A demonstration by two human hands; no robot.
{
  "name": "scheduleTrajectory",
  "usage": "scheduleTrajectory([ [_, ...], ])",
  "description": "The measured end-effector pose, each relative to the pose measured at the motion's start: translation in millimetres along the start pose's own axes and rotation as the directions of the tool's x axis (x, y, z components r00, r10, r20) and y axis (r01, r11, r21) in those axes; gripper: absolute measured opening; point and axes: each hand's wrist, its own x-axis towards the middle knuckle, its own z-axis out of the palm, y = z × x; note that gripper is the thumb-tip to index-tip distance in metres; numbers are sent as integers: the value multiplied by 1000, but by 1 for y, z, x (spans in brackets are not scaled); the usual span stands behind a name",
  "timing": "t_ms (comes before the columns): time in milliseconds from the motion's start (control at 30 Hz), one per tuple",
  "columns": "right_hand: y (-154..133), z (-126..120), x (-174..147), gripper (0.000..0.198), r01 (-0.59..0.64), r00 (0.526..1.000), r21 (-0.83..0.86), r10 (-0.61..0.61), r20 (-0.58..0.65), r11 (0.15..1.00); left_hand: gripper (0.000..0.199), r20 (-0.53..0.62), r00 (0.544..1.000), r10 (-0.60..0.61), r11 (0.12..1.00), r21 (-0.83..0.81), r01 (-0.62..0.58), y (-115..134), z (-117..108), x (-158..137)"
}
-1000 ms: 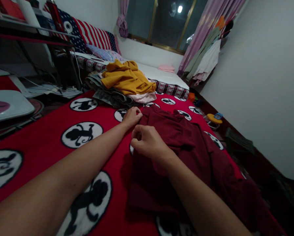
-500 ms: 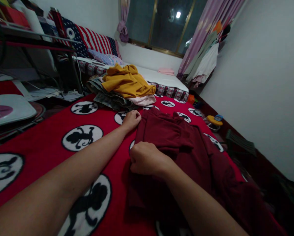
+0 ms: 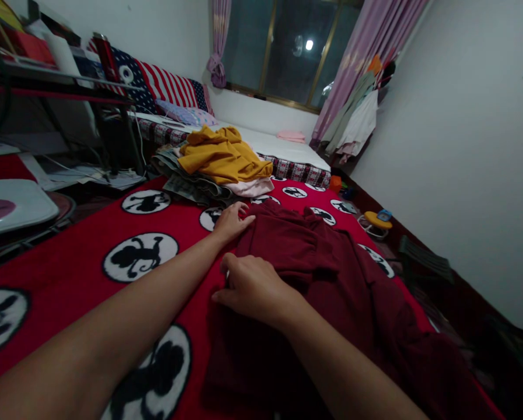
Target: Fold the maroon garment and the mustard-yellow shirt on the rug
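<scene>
A maroon garment [image 3: 344, 291] lies partly folded on a red blanket [image 3: 82, 251] with black-and-white monkey circles. One section is folded over its far left part, and loose cloth trails to the lower right. My left hand [image 3: 233, 223] rests at the garment's far left edge, thumb and fingers apart. Nearer to me, my right hand [image 3: 255, 287] is over the same left edge, its thumb spread from its bent fingers with nothing visible between them. The right hand and forearm hide some of the cloth below.
Beyond the hands sits a clothes pile with a mustard-yellow garment [image 3: 226, 154] on top. A desk [image 3: 60, 87] stands at the left, with a white stool [image 3: 14, 204] before it. Farther back is a white-topped bed [image 3: 261, 137]; a yellow stool [image 3: 377, 220] is by the right wall.
Both hands have loosened: the left fingers have spread at the garment's edge, and the right fist has opened. The view has shifted slightly.
</scene>
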Motion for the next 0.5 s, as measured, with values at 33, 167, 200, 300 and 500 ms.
scheduleTrajectory([
  [33,-1,-2,-1,39,-6,1000,-39,6,15,999,31,-1,1000,2,1000,-3,-2,0,0,0],
  [167,-9,3,-1,27,6,993,-140,10,118,990,22,-38,999,5,1000,12,-4,-3,2,6],
  [200,-11,6,0,27,18,992,-144,0,123,989,23,-38,999,5,1000,29,-3,-3,3,9],
  [300,-12,15,4,30,49,993,-118,-36,111,992,35,6,1000,17,988,154,-17,1,5,23],
  [500,-3,22,8,37,50,995,-16,-49,86,999,15,194,981,1,908,410,-82,16,16,58],
])
